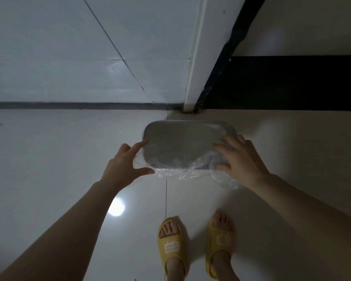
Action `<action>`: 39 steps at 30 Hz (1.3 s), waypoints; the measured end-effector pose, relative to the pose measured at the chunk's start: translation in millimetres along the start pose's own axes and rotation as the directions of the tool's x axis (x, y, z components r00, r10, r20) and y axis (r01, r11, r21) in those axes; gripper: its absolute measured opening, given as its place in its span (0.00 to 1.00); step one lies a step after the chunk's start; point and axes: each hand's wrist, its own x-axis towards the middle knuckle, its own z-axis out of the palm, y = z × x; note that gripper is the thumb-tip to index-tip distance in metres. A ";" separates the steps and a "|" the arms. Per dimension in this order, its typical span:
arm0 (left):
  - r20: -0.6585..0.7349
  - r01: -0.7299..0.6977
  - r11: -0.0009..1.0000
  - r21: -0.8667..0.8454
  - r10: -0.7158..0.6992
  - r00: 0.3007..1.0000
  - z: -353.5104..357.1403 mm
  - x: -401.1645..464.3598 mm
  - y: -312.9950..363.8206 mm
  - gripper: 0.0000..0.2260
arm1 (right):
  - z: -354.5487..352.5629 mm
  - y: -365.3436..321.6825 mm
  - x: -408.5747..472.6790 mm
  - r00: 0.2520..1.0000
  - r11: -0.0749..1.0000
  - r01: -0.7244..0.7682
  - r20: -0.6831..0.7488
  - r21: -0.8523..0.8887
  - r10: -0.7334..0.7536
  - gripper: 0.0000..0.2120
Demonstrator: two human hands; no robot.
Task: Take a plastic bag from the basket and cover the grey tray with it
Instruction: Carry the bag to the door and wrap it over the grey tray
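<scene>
The grey tray (182, 145) is a rounded rectangle seen from above, low near the foot of the wall. A clear, crinkled plastic bag (182, 174) lies over it, with loose film bunched along the near edge and trailing toward the right. My left hand (124, 165) grips the tray's near-left corner through the film, index finger on the left rim and thumb at the near edge. My right hand (239, 159) clasps the near-right corner, fingers on top and thumb at the near rim. I cannot tell whether the tray rests on the floor. The basket is out of view.
I stand on a glossy white tile floor (49, 169) in yellow slippers (171, 246), just behind the tray. A tiled wall (69, 57) rises ahead, and a white door frame (197, 67) with a dark opening (282, 82) lies to the right.
</scene>
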 end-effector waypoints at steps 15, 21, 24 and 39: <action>-0.131 -0.172 0.976 0.136 0.189 0.973 -19.1 -29.7 -0.1 0.46 | -25.0 -0.7 -29.0 0.991 0.996 -0.021 -0.132 0.087 0.032 0.32; -0.065 -0.230 0.925 0.302 0.261 0.963 -27.1 -32.9 3.6 0.28 | -29.7 -27.6 -2.0 0.990 0.992 0.122 -0.080 0.039 -0.119 0.29; -0.089 -0.200 0.938 0.282 0.233 0.968 -26.8 -28.5 4.2 0.15 | -20.4 -35.1 12.6 0.984 0.985 0.171 0.046 -0.002 -0.170 0.23; -0.344 0.026 0.903 -0.429 -0.190 0.920 -46.8 33.6 4.4 0.10 | -31.2 -56.3 87.2 0.944 0.883 0.129 -0.328 0.451 0.030 0.05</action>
